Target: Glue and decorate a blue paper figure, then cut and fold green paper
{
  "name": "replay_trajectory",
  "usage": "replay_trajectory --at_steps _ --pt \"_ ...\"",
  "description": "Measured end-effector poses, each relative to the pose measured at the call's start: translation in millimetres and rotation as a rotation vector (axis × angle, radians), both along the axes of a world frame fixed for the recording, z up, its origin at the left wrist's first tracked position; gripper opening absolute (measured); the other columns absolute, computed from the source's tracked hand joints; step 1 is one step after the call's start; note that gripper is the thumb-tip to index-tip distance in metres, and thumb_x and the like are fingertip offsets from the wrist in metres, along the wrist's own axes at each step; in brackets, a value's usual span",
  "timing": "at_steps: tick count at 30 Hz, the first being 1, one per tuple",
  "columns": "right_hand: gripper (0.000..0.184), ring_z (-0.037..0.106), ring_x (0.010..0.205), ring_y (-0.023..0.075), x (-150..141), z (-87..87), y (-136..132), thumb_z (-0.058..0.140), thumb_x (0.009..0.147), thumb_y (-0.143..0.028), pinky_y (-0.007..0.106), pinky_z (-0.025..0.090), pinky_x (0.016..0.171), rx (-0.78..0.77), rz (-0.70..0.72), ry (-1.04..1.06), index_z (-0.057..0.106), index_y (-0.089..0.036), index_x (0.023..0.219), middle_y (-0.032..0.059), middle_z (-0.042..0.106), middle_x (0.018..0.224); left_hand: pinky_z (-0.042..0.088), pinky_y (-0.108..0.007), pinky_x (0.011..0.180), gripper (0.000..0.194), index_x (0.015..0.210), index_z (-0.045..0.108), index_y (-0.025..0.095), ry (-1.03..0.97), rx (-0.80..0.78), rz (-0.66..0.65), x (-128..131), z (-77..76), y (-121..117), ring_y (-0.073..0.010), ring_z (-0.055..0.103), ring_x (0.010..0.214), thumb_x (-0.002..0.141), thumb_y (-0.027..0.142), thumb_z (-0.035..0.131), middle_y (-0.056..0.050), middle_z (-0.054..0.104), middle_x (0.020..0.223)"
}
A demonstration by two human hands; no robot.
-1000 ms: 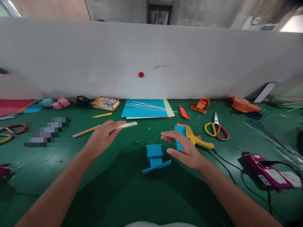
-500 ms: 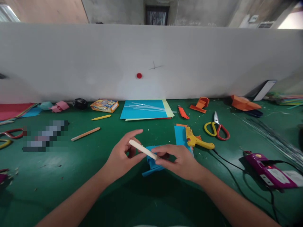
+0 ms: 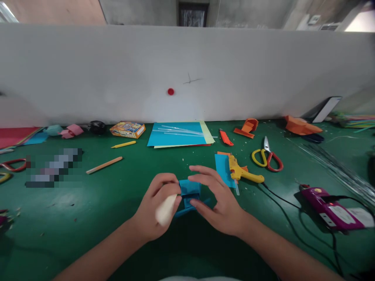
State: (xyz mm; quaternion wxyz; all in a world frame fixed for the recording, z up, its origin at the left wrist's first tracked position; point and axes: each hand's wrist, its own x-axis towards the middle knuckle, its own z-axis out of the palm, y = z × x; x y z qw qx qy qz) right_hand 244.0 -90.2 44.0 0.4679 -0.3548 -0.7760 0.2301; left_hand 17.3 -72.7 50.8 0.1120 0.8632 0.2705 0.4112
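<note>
My left hand is closed on a flat, pale stick, which is smeared by motion and points back toward me. Just beyond my fingers lies a folded blue paper piece, with a thin blue strip at its near side. My right hand reaches in from the other side, its fingers apart on either side of the blue piece. The thumb seems close to it; whether it touches I cannot tell. A yellow glue gun lies beside my right hand, partly on blue paper.
To the right are scissors and a purple power strip with black cords. Coloured paper sheets, a red cutter and a small box line the white partition. A pencil-like stick lies at left.
The pale stick has passed from both hands into my left hand alone and turned toward me. My right hand has let go of it and spread by the blue paper piece.
</note>
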Motion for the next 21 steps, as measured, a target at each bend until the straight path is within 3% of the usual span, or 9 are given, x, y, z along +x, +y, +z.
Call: replay_trajectory --at_steps 2,5,9,12,15,18,21 --pt "0.054 0.049 0.138 0.0309 2 2.2 -2 0.067 0.095 -0.037 0.053 0.044 0.113 0.05 0.009 -0.042 0.048 -0.032 0.145 0.0115 0.054 0.145 0.053 -0.037 0.082 0.017 0.106 0.052 0.023 0.044 0.058 -0.081 -1 -0.2 2 -0.0219 0.06 0.095 0.098 0.011 0.044 -0.009 0.058 0.105" --pt "0.057 0.059 0.117 0.0288 0 3.4 -5 0.067 0.094 -0.053 0.047 0.051 0.1 0.204 0.115 -0.112 0.05 -0.03 0.143 0.0115 0.059 0.124 0.048 -0.032 0.065 0.013 0.1 0.05 0.023 0.169 0.086 -0.172 4 -2.9 4 -0.0189 0.058 0.073 0.099 0.012 0.042 -0.004 0.061 0.083" --pt "0.028 0.063 0.087 0.0213 -4 4.8 -7 0.062 0.099 -0.046 0.039 0.053 0.079 0.343 0.139 -0.099 0.067 -0.027 0.119 0.0063 0.062 0.097 0.048 -0.031 0.064 0.011 0.103 0.049 0.022 0.241 -0.022 -0.256 10 -7.2 1 -0.0189 0.062 0.072 0.098 0.013 0.045 -0.005 0.068 0.087" --pt "0.015 0.059 0.068 0.0176 0 7.3 -3 0.061 0.099 -0.032 0.034 0.049 0.065 0.271 0.21 0.017 0.072 -0.025 0.107 0.0032 0.066 0.08 0.049 -0.03 0.065 0.017 0.111 0.049 0.022 0.234 -0.186 -0.236 5 -4.8 0 -0.0186 0.064 0.076 0.096 0.015 0.05 -0.006 0.068 0.095" --pt "0.016 0.058 0.06 0.0158 5 7.8 -1 0.061 0.099 -0.027 0.03 0.048 0.057 0.105 0.301 0.164 0.075 -0.024 0.104 0.0018 0.069 0.071 0.046 -0.026 0.063 0.005 0.103 0.054 0.023 0.287 -0.225 -0.208 -3 2.5 4 -0.0158 0.061 0.072 0.101 0.021 0.05 -0.002 0.066 0.088" --pt "0.018 0.062 0.06 0.0153 3 4.2 -4 0.062 0.099 -0.028 0.029 0.051 0.057 -0.109 0.351 0.297 0.078 -0.022 0.099 0.0021 0.072 0.068 0.039 -0.028 0.058 0.025 0.088 0.055 0.021 0.337 -0.039 -0.221 -4 9.4 8 -0.0155 0.055 0.065 0.107 0.032 0.043 -0.001 0.062 0.076" --pt "0.016 0.061 0.057 0.0146 5 2.8 -5 0.065 0.098 -0.026 0.027 0.05 0.054 -0.188 0.358 0.386 0.08 -0.02 0.095 0.002 0.072 0.065 0.032 -0.031 0.055 0.038 0.079 0.052 0.02 0.358 0.193 -0.2 -5 15.4 9 -0.0161 0.048 0.059 0.11 0.033 0.033 -0.002 0.059 0.07"
